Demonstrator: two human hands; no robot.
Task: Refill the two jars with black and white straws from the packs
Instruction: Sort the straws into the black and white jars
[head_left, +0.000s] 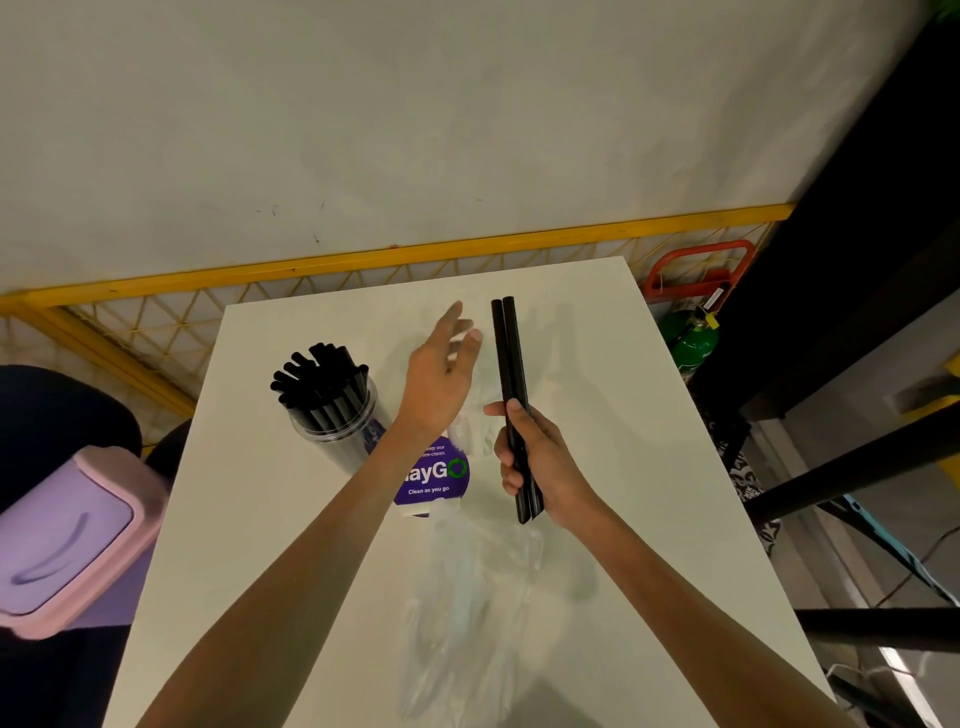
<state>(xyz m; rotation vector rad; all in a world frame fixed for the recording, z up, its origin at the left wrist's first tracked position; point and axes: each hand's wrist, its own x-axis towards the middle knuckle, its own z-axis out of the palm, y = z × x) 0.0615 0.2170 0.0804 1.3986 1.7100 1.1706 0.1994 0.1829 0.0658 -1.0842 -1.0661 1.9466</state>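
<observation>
Black on white, centre frame: gripped two black straws (506, 358) low in right hand (535, 467), long axis up-frame, held left hand (441, 374) loose-fingered, empty, between them and jar (337, 415) at centre-left.

A: How is the left hand (441, 374)?
B: Forearm stretched forward, fingers straight and loosely spread, holding nothing.
A: And the right hand (530, 462)?
B: Just beside the left wrist and nearer the body, with fingers and thumb curled round two straws (506, 353) that point away from the person
</observation>
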